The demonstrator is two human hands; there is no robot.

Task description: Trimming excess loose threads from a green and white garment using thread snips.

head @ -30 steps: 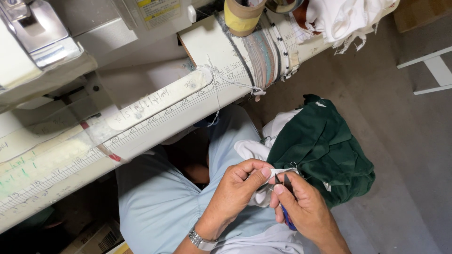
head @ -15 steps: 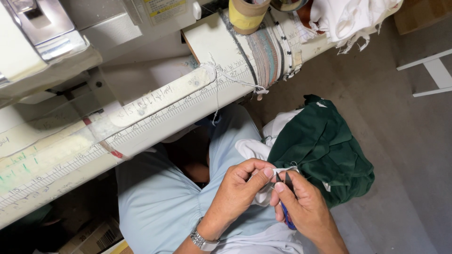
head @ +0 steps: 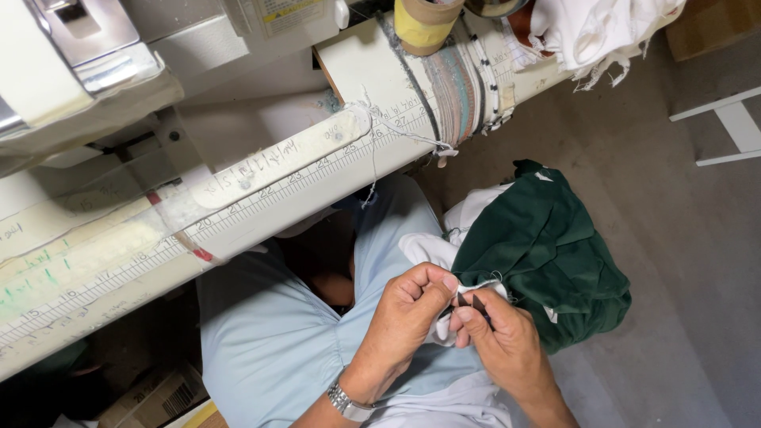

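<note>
White cloth (head: 444, 317) lay bunched on the person's lap, pinched at one small edge between both hands, with a heap of dark green cloth (head: 547, 269) just beside it on the right thigh. The left hand (head: 408, 313) had thumb and forefinger pressed together on that white edge. The right hand (head: 503, 345) met it fingertip to fingertip, its fingers closed around a small dark tool (head: 478, 303), most likely a seam ripper or thread snips, though too little of it showed to be sure. A metal watch (head: 349, 403) sat on the left wrist.

Above the lap ran the edge of a sewing table (head: 301, 190) marked with a printed ruler, loose threads hanging from it, and a roll of yellow tape (head: 424, 24) stood near more white fabric (head: 594, 32).

Judging by the grip, the step in hand was fine work on a stitch or stray thread at the hem. Any further move called for steady tension from the left hand and a short, careful stroke of the tool, kept clear of the fingertips.
</note>
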